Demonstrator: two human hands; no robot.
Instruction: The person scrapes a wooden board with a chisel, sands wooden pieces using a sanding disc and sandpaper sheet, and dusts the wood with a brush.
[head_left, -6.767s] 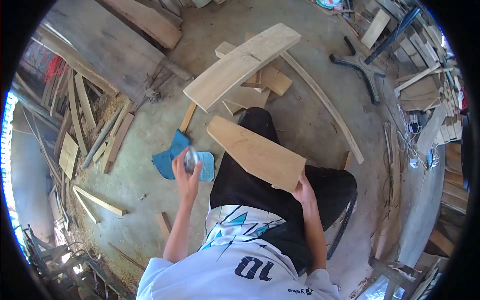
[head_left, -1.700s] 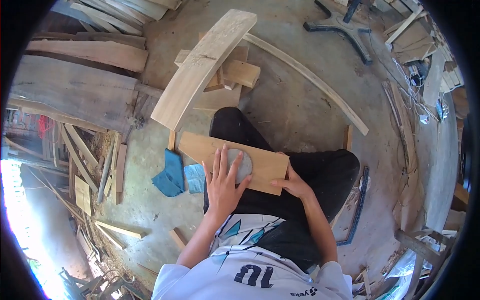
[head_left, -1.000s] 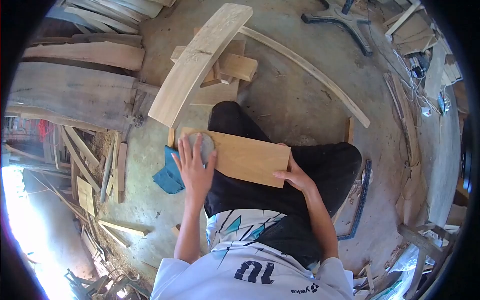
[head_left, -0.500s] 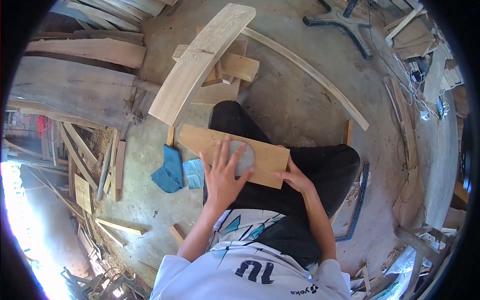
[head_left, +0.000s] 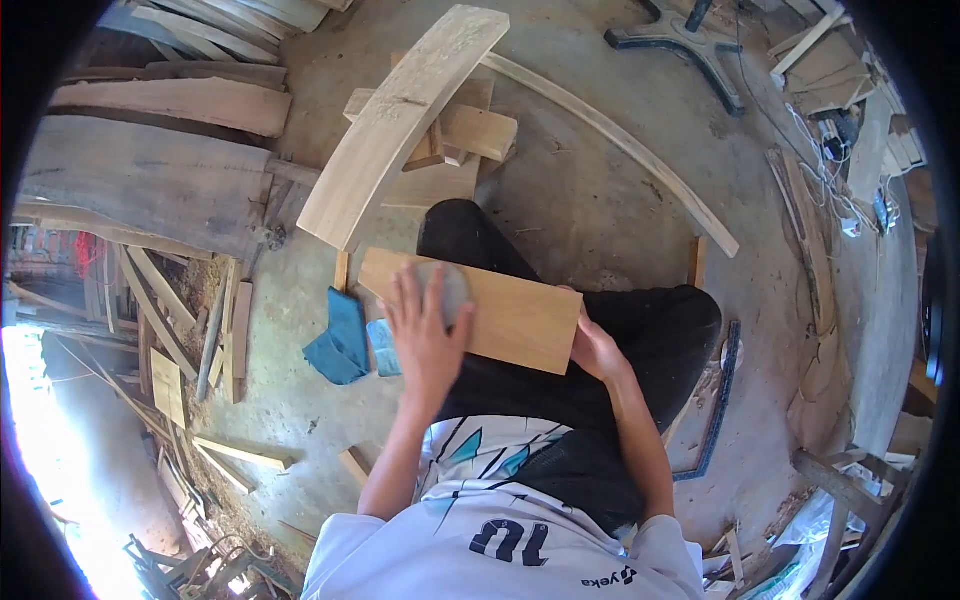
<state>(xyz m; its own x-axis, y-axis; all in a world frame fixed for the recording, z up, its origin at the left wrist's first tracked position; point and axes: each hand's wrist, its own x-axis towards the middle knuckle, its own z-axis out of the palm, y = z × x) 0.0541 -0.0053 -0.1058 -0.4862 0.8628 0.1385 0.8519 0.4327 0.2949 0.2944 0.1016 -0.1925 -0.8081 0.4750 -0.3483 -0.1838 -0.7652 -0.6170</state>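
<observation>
Two hands (head_left: 425,340) (head_left: 598,352), one grey disc (head_left: 456,292), one held board (head_left: 525,322), centre. One broad curved plank (head_left: 400,130), eleven o'clock; one slim curved strip (head_left: 620,144), one black base (head_left: 690,42), one o'clock. One teal cloth (head_left: 340,340), nine o'clock.

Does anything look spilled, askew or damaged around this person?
The thick plank lies askew across smaller wood pieces, ends overhanging, which looks unsteady. Sawdust litters the floor at left among loose offcuts. The held board shows no obvious damage.

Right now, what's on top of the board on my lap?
A grey disc lies on the board, toward its left end, with your left hand over it. The fingers hide part of the disc, and the wood directly beneath it is covered.
</observation>
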